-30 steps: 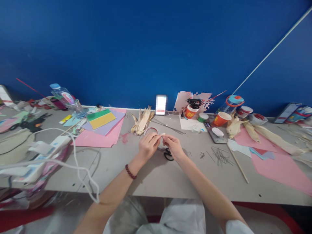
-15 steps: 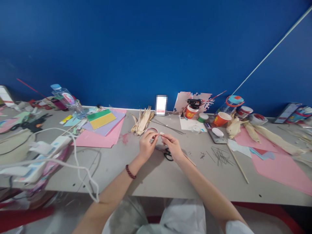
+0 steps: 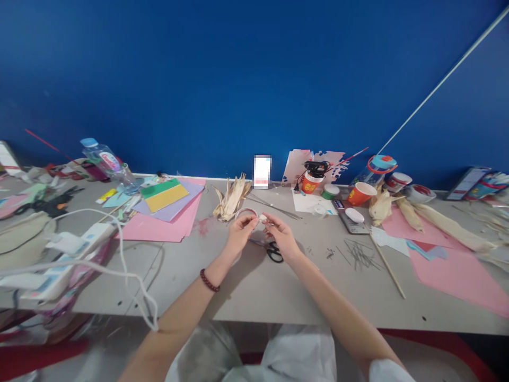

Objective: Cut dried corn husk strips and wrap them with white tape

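Observation:
A small whitish piece (image 3: 262, 218), too small to name, sits between my fingertips over the middle of the table. My left hand (image 3: 241, 231) pinches at its left side, fingers closed. From the right, my right hand (image 3: 280, 233) has thumb and fingers closed on the same piece. Under my hands lie scissors (image 3: 274, 252) with black handles, their blades partly hidden. Just behind my left hand a roll of tape (image 3: 246, 213) shows in part. Dried corn husks (image 3: 232, 198) lie beyond it, beside several thin wires (image 3: 274, 206).
A phone (image 3: 262, 171) stands against the blue wall. To the left are coloured sheets (image 3: 165, 196), a bottle (image 3: 107, 162) and a power strip (image 3: 75, 254) with white cables. At right are orange cups (image 3: 361, 193), cut wires (image 3: 361, 254), a stick (image 3: 387, 265) and pink paper (image 3: 457, 276).
My fingertips have drawn slightly apart and turned, so the whitish piece shows more clearly between them. My left wrist has shifted a little to the left.

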`<state>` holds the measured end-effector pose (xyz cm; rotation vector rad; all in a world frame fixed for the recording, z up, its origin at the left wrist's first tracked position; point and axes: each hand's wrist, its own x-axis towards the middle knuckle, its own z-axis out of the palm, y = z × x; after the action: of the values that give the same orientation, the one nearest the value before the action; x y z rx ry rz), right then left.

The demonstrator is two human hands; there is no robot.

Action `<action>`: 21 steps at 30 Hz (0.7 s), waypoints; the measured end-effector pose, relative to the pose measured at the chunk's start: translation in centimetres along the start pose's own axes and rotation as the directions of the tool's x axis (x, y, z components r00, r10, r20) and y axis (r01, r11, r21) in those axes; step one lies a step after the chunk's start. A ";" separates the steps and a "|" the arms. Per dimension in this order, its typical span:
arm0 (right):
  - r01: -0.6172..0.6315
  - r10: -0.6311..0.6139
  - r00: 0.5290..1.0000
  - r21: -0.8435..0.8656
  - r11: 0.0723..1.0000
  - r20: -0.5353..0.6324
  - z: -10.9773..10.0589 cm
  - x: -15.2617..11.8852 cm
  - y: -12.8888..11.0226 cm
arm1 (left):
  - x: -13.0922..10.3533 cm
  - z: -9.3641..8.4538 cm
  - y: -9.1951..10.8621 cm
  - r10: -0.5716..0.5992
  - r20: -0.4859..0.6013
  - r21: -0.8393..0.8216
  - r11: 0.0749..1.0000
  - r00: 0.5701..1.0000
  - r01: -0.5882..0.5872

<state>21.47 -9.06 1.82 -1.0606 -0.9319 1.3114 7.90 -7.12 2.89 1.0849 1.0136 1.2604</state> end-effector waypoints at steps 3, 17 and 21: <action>0.129 -0.127 0.992 -0.117 0.985 0.023 -0.5 0.4 -0.1 | 0.0 0.0 0.0 -0.137 0.059 -0.075 0.987 0.989 0.141; 0.195 -0.192 0.981 -0.216 0.957 0.037 -0.8 0.7 0.0 | -0.3 0.3 0.2 -0.210 0.117 -0.102 0.970 0.971 0.222; 0.179 -0.178 0.984 -0.191 0.965 0.022 -0.7 0.6 -0.3 | -0.4 0.2 0.2 -0.220 0.146 -0.109 0.965 0.964 0.237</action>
<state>22.26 -8.52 1.84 -1.0936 -1.1488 1.0920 8.04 -7.50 3.11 0.9128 0.9174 1.0365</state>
